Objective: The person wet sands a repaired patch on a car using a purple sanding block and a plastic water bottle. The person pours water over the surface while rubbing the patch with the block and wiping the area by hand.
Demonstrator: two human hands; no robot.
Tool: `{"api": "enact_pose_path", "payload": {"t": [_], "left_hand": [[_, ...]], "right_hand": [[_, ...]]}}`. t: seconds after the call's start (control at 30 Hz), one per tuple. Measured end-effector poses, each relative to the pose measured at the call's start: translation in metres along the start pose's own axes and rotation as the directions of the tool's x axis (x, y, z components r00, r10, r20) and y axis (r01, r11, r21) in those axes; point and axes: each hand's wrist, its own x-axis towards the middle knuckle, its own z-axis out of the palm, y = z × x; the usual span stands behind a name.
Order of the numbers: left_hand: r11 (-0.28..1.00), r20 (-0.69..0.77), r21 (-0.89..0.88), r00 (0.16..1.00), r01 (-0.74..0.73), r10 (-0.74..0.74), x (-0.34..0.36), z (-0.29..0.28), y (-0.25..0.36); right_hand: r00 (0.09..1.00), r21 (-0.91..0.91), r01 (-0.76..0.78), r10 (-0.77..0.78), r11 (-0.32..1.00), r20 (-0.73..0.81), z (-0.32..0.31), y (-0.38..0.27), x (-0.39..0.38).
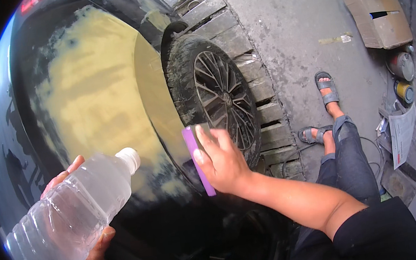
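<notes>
My left hand (99, 245) is wrapped round a large clear plastic bottle (80, 208), tilted with its white capped end toward the car. My right hand (222, 160) grips a flat purple sanding block (197, 160) near the wheel arch edge; whether its face touches the panel I cannot tell. Before me is a black car's rear fender (93, 87) with a broad patch of yellowish filler, smooth in the middle and feathered at its borders. The filler runs onto the arch lip above the tyre (180, 76).
Below the wheel, a slatted grate (265, 89) is set along the concrete floor (290, 36). My sandalled feet (327, 92) stand on the right. Beyond them are a cardboard box (378, 15), several cans (401, 65), a printed sheet (403, 132) and a thin cable (376, 148).
</notes>
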Motion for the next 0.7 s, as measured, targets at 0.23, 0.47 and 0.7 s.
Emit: {"api": "enact_pose_path", "payload": {"t": [0.23,0.47,0.7], "left_hand": [[0.999,-0.058,-0.04,0.998,0.016,-0.018,0.007,0.016,0.003],[1.0,-0.06,0.003,0.998,0.016,-0.015,0.001,0.012,0.0],[0.99,-0.067,0.025,0.989,0.137,-0.135,0.008,0.013,0.015]], "right_hand": [[0.997,-0.048,0.008,-0.011,0.999,-0.071,-0.006,-0.008,0.133],[0.959,-0.116,0.269,-0.277,0.956,-0.06,-0.005,-0.003,0.013],[0.999,-0.068,0.045,-0.045,0.997,-0.001,-0.004,-0.002,0.149]]}}
